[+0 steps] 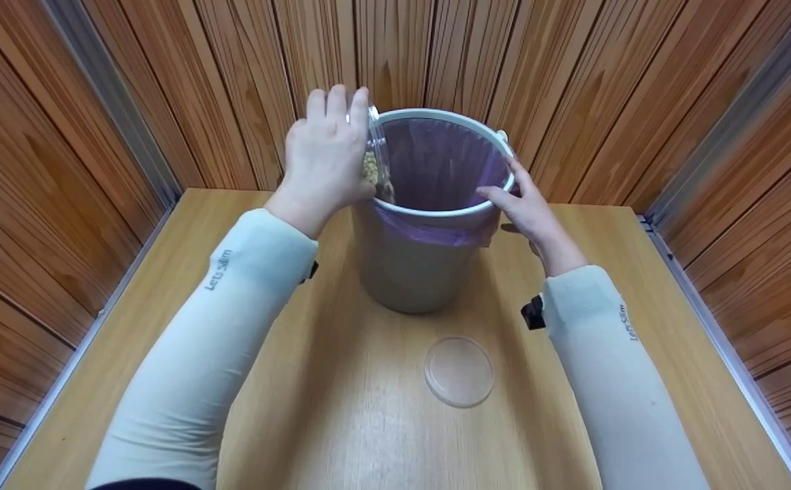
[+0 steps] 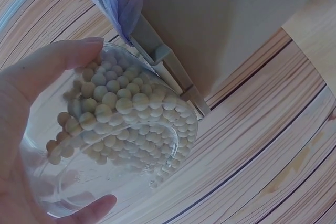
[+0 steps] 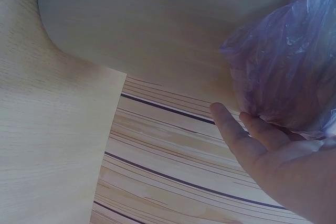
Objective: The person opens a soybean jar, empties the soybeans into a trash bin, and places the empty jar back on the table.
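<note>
My left hand (image 1: pixel 327 150) grips a clear plastic jar (image 1: pixel 379 146), tipped on its side at the left rim of a grey trash bin (image 1: pixel 409 272). Small round beige balls (image 2: pixel 136 100) have gathered along one side of the jar, as the left wrist view shows. A purple bag (image 1: pixel 436 160) lines the bin and folds over its rim. On the opposite side my right hand (image 1: pixel 528 211) holds the rim, thumb inside and fingers outside against the bag. The jar's mouth is largely hidden in the head view.
A clear round lid (image 1: pixel 460 372) lies on the wooden table (image 1: pixel 368 422) in front of the bin. Wood-panelled walls (image 1: pixel 395 54) stand close behind the bin and at both sides. A handle joint (image 1: pixel 502 136) sticks out at the bin's right rim.
</note>
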`<state>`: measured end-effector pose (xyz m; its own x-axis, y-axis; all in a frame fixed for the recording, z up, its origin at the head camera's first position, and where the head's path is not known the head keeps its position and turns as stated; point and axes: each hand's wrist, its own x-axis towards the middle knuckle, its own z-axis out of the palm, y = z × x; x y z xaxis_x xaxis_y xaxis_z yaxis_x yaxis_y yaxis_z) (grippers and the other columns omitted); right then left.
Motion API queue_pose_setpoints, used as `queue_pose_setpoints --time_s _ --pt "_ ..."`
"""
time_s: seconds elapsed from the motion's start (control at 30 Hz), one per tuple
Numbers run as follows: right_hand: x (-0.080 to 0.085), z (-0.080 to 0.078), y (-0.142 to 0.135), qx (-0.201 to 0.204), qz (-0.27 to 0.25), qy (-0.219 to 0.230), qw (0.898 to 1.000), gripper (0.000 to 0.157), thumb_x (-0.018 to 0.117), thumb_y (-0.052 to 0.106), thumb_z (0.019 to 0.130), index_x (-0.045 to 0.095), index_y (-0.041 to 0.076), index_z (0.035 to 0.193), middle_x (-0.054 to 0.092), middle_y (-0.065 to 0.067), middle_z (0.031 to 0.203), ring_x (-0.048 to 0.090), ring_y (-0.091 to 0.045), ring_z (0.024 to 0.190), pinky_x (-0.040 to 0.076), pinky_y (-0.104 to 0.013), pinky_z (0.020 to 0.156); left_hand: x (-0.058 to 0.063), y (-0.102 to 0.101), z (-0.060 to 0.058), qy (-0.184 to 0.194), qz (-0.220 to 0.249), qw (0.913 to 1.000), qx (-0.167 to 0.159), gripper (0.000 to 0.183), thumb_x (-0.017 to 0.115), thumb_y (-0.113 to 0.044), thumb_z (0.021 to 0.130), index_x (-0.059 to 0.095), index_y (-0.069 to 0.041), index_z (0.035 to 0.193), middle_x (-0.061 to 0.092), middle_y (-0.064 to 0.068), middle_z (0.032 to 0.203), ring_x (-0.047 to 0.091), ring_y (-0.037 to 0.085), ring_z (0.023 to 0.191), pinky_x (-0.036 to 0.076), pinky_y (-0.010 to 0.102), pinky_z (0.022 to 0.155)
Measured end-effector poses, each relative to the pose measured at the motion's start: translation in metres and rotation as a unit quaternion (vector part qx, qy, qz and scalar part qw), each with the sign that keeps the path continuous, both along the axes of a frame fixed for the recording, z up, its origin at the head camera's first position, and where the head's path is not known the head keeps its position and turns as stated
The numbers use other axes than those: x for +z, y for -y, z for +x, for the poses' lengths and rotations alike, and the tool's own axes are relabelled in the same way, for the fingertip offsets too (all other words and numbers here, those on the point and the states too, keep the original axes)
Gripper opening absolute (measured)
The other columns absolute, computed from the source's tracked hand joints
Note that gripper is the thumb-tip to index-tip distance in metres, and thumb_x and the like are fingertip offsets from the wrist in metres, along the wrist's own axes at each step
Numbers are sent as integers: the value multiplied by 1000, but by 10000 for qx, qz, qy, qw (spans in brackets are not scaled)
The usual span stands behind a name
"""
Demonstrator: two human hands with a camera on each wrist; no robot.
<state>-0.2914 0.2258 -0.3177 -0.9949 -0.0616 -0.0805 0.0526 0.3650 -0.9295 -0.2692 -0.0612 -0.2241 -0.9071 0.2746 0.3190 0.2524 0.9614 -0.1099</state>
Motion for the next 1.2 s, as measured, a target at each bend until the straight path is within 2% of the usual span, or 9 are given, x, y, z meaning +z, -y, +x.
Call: queue_pose_setpoints --time_s 0.23,0.47,0.67,0.83,1.0,1.2 --pt "1 -1 1 2 -93 61 9999 91 61 39 92 2 30 160 8 -17 166 18 -35 151 32 -62 113 -1 -1 0 -181 -97 9998 -31 120 84 -53 67 20 -5 156 32 21 153 32 40 138 55 47 89" --pt "15 12 9 42 -105 136 9998 89 59 33 93 1 24 161 7 -20 165 18 -38 151 32 -62 113 -2 -1 1 -195 -140 9997 -95 118 83 -54 68 20 -6 156 33 21 151 32 40 138 55 47 91" --pt "6 3 4 24 -85 113 9999 90 60 36 93 1 27 160 7 -19 166 18 -37 151 32 -62 113 -1 -1 2 -243 -203 9994 -112 118 84 -53 68 20 -6 156 33 20 151 33 39 137 55 46 90" --pt "10 6 5 10 -106 134 9999 90 59 34 93 0 25 160 7 -20 165 18 -38 151 31 -63 113 0 -3 2 -230 -276 9993 -114 118 84 -53 68 20 -6 156 33 21 152 32 39 138 55 47 91" --pt "2 -1 1 -2 -81 74 9999 90 60 39 93 1 30 160 9 -18 165 19 -37 151 33 -62 112 0 -4 2 -209 -342 9991 -116 117 83 -52 70 20 -6 156 33 21 152 32 39 138 54 47 93" --pt "-1 -1 0 -46 -19 -3 10000 90 62 43 92 4 30 160 11 -18 165 22 -36 150 35 -62 111 -2 -4 1 -361 -435 9983 -169 113 82 -50 69 23 -5 155 35 22 152 34 40 137 56 47 89"
